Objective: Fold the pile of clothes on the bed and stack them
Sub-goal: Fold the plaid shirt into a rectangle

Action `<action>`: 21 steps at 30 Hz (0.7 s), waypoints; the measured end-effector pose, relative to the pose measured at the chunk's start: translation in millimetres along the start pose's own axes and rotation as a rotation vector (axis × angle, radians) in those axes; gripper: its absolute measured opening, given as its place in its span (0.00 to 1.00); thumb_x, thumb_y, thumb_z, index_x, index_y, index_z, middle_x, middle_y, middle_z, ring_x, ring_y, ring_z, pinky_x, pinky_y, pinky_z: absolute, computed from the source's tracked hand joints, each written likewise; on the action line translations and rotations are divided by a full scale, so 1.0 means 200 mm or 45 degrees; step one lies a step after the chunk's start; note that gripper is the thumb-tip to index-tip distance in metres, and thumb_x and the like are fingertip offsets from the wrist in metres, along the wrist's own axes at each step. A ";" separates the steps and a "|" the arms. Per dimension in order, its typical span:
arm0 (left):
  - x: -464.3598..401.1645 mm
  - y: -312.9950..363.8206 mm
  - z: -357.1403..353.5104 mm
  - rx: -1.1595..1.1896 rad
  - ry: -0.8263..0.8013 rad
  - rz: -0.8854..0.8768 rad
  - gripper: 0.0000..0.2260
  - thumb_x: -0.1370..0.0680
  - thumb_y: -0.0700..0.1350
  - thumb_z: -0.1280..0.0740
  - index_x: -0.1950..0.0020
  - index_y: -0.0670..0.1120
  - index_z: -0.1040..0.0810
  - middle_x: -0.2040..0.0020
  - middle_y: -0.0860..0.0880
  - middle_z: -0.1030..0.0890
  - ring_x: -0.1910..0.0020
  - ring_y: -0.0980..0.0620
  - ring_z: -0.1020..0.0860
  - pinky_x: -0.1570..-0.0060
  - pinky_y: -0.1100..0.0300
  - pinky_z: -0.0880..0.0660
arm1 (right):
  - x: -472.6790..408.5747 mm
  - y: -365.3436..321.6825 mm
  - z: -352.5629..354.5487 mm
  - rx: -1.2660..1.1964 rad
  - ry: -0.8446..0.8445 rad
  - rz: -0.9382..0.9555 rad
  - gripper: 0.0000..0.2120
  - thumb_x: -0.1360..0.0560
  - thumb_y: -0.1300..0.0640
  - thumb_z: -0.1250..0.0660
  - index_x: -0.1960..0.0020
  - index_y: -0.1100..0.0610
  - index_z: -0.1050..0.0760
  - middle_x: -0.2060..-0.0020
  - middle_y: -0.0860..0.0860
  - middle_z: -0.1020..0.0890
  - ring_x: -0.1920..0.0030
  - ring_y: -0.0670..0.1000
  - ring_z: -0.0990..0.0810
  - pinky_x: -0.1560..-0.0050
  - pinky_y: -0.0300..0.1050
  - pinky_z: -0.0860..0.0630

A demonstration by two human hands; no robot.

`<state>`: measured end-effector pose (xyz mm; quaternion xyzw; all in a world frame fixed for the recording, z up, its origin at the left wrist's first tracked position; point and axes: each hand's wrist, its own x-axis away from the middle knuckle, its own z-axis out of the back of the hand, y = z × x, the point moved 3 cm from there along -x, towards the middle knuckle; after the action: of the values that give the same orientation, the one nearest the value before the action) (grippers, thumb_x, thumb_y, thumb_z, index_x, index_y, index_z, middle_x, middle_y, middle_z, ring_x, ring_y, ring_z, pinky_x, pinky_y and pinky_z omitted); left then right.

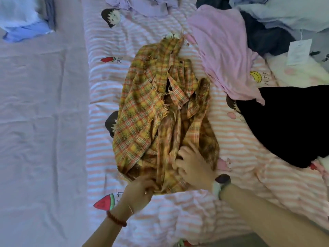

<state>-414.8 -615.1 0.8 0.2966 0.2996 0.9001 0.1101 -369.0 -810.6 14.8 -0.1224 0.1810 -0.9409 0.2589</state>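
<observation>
A yellow checked shirt [160, 111] lay crumpled in the middle of the bed [44, 122], on a pink striped blanket [249, 184] with little cartoon faces and fruit on it. It was not folded yet. The cloth was bunched up, with frayed edges and a collar poking out.

The left hand [140, 191] was at the near edge of the shirt. Its fingers were curled and seemed to pinch the hem. The right hand [192, 166] lay on top of the shirt close by, with its fingers bent into the folds, gripping some cloth. There was a watch on that wrist and a bead bracelet on the other.

To do this step well, I think the hands should pull the hem flat first and spread the shirt wide, so no lumps hide inside. Then the sleeves could fold in, and the shirt could fold in half. The cloth looked soft and floppy, so slow, smooth pulls would likely work best.

More clothes waited at the far side: a pink top [222, 56], a black piece [288, 125], purple cloth [147, 6] and pale blue cloth [284, 13]. A blue stack [26, 20] sat at the far left on the plain sheet.
</observation>
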 end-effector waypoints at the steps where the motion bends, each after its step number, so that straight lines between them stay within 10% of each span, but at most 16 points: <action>1: 0.04 -0.03 -0.03 -0.144 -0.222 -0.012 0.12 0.26 0.39 0.39 0.51 0.47 0.17 0.43 0.52 0.24 0.41 0.57 0.29 0.52 0.67 0.32 | 0.12 -0.10 -0.05 -0.085 -0.109 0.217 0.03 0.32 0.60 0.35 0.64 0.56 0.23 0.61 0.53 0.24 0.51 0.55 0.26 0.33 0.61 0.37; 4: 0.06 -0.09 0.00 -0.396 -0.459 0.079 0.12 0.23 0.48 0.40 0.46 0.46 0.20 0.39 0.52 0.25 0.37 0.56 0.31 0.48 0.66 0.34 | 0.42 -0.20 -0.17 -0.219 -0.637 0.292 0.10 0.29 0.58 0.42 0.59 0.58 0.22 0.58 0.54 0.23 0.52 0.56 0.29 0.46 0.52 0.31; 9: -0.16 0.06 0.20 -0.077 0.362 0.031 0.09 0.23 0.47 0.36 0.47 0.45 0.20 0.49 0.49 0.24 0.54 0.50 0.24 0.57 0.58 0.26 | 0.37 0.07 -0.03 -0.408 0.088 -0.496 0.05 0.26 0.61 0.36 0.54 0.59 0.22 0.60 0.51 0.23 0.57 0.50 0.25 0.63 0.42 0.29; 16: -0.55 0.33 0.16 -0.083 0.234 -0.042 0.19 0.20 0.45 0.42 0.29 0.46 0.34 0.29 0.48 0.34 0.30 0.46 0.37 0.33 0.52 0.36 | -0.09 0.28 -0.03 -1.178 0.250 -1.512 0.41 0.26 0.42 0.35 0.25 0.60 0.52 0.33 0.57 0.30 0.35 0.59 0.29 0.36 0.54 0.31; 21: -0.79 0.51 0.32 -0.293 0.435 -0.275 0.15 0.20 0.40 0.44 0.35 0.43 0.28 0.38 0.44 0.26 0.39 0.44 0.29 0.43 0.54 0.29 | -0.09 0.32 -0.03 -1.005 0.336 -1.381 0.29 0.21 0.59 0.42 0.25 0.58 0.52 0.66 0.51 0.27 0.72 0.54 0.26 0.75 0.48 0.29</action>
<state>-252.3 -724.9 31.1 0.0915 0.2393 0.9484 0.1866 -328.6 -849.9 -19.4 -0.1652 0.4538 -0.8080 -0.3374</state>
